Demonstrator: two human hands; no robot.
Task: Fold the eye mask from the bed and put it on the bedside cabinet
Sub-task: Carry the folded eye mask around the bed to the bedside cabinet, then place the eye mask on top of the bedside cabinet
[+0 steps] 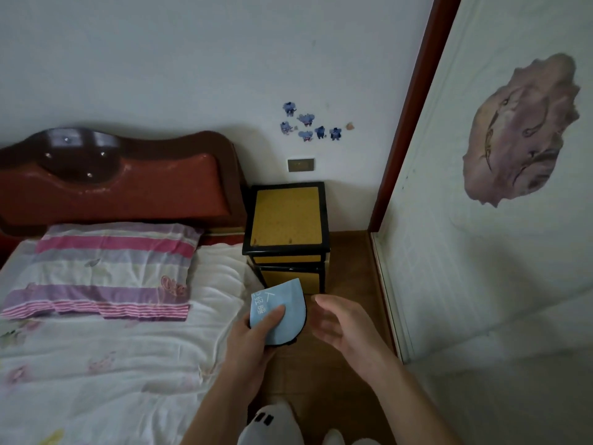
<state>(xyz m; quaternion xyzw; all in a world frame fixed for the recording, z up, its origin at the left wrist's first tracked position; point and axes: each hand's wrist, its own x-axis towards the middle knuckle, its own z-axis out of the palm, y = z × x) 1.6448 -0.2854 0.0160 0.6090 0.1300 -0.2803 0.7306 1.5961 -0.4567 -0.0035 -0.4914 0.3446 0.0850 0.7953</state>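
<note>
A light blue eye mask with a black edge and white print is folded in half into a rounded half shape. My left hand grips its lower part, thumb on top, holding it in the air just off the bed's right edge. Beside it, my right hand hovers with fingers spread, not touching the mask. The bedside cabinet, yellow with a black frame, stands just beyond the mask against the wall; its top is bare.
The bed with a white floral quilt and a striped pillow fills the left. A red headboard backs it. A white wardrobe door closes off the right. Wooden floor runs between. White slippers show at the bottom.
</note>
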